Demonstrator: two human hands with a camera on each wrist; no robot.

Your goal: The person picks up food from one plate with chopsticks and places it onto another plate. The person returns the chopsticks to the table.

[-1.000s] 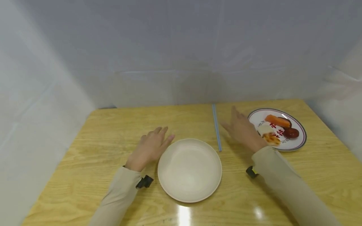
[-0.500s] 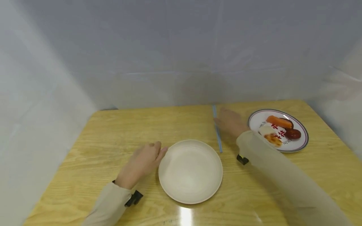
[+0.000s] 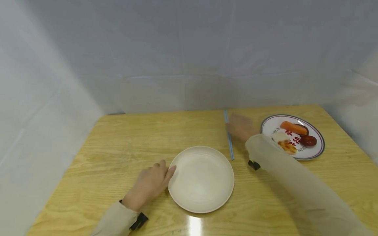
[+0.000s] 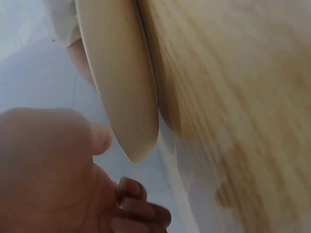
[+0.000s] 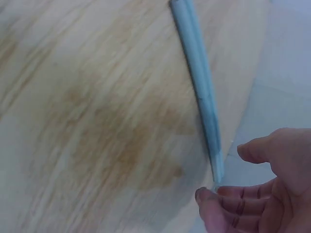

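A round cream plate (image 3: 200,180) lies in the middle of the table in the head view. At its left rim is my left hand (image 3: 150,183), thumb over the edge. In the left wrist view my left hand (image 4: 58,170) has the thumb close to the plate (image 4: 121,73), with loosely bent fingers apart from it. A pair of light blue chopsticks (image 3: 230,146) lies right of the plate, pointing away. My right hand (image 3: 242,126), blurred, hovers by their far half. In the right wrist view the thumb stands apart from the fingers beside the chopsticks (image 5: 199,73).
On the right, an oval patterned plate (image 3: 317,149) carries an orange stick-shaped food (image 3: 292,127), a dark red oval food (image 3: 308,141) and a browned piece (image 3: 287,147). Pale sheeting (image 3: 177,49) hangs behind the wooden table (image 3: 118,141).
My right hand has moved left from beside the patterned plate to the chopsticks. My left hand has drawn back toward me and lowered to the cream plate's left rim.
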